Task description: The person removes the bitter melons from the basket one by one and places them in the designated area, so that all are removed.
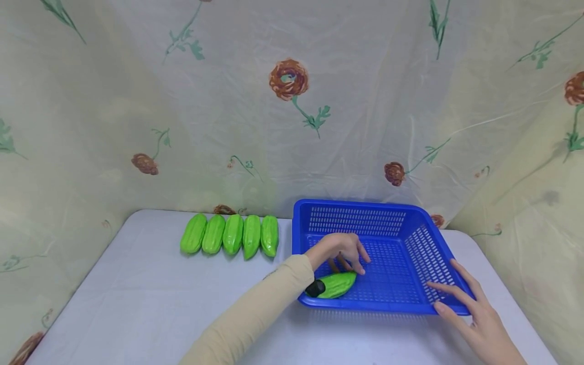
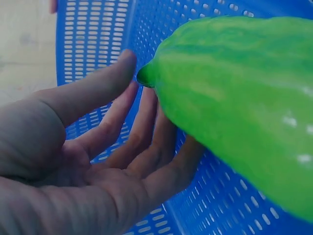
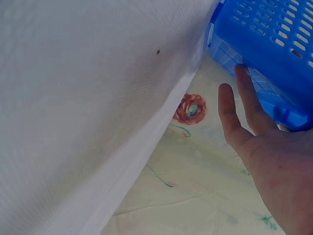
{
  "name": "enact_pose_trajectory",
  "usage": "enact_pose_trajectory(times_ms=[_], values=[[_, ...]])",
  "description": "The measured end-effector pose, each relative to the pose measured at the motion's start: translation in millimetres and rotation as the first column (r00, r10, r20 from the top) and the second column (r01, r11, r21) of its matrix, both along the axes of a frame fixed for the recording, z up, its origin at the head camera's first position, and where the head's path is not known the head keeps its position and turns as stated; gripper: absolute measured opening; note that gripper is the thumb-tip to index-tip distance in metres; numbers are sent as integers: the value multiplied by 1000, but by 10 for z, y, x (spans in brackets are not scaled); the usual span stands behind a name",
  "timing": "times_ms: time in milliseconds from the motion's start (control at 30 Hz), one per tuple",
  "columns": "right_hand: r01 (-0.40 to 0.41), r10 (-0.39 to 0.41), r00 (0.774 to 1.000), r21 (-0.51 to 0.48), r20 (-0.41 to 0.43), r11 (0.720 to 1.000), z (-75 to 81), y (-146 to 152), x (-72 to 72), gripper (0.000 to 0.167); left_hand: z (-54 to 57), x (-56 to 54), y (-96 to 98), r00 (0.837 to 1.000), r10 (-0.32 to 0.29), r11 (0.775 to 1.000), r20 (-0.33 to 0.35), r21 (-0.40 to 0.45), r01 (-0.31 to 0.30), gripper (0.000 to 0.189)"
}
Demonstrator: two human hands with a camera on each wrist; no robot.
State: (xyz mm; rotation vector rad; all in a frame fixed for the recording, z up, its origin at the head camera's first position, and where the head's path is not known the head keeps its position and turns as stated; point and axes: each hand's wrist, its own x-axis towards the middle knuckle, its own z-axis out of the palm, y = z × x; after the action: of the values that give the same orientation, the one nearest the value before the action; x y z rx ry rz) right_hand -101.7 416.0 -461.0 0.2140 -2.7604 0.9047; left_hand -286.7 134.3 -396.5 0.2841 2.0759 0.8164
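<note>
A glossy green ridged vegetable, like a cucumber [image 1: 338, 285], lies along the front left of the blue plastic basket [image 1: 360, 305]. My left hand [image 1: 347, 249] is inside the basket right by its tip. In the left wrist view the fingers are spread and loosely bent, the thumb beside the pointed end and the fingertips partly hidden behind the vegetable. The basket's front right corner is held by my right hand [image 1: 479, 314], with one finger over the rim inside and the thumb at the front. Two fingers [image 3: 229, 108] stretch along the outer wall in the right wrist view.
Several similar green vegetables [image 1: 233, 234] lie side by side in a row at the back left of the white table [image 1: 150, 299]. A flower-printed cloth [image 1: 228, 101] hangs behind and at both sides. A black wrist strap piece [image 1: 315, 288] overlaps the basket's vegetable.
</note>
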Motion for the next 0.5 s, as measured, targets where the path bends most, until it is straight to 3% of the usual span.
enact_pose_trajectory(times_ms=[100,267,500], values=[[-1,1,1000,2,-5,1000,3,1,0,37,-2,1,-5,1000,25,999,-5,23,-25,37],[-1,1,1000,-3,4,1000,-4,9,-1,37,-40,18,-21,989,144,982,-19,125,-140,43],[2,-2,1000,4,9,1000,-13,12,2,37,-54,46,-35,945,326,908,-17,282,-309,41]])
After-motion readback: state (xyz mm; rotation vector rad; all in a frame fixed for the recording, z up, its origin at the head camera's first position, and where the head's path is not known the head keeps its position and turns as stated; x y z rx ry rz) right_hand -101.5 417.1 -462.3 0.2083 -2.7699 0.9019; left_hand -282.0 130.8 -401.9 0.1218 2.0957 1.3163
